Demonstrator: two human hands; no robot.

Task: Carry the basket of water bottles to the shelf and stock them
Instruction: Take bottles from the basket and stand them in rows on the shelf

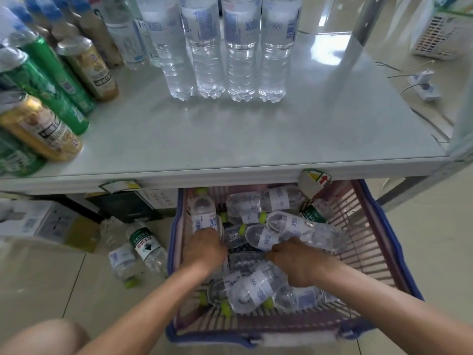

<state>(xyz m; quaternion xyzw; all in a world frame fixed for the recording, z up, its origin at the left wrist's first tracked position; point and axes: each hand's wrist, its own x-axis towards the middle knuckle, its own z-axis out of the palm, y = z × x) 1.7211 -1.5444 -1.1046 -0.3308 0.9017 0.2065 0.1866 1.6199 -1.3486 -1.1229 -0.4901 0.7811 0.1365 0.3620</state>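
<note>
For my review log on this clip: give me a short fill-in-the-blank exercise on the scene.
1. Both hands reach into the ____.
2. The front row on the shelf holds ____ upright water bottles.
3. Beside the left hand, two bottles lie on the ____.

Missing: basket; four; floor

You can read very little here. The standing water bottles on the shelf carry white labels with barcodes and five linked rings, but the lettering is too blurred to read. A bottle in the basket shows the same rings. The shelf-edge tag bears a red upward arrow. The green-labelled bottle on the floor has illegible white characters.
</note>
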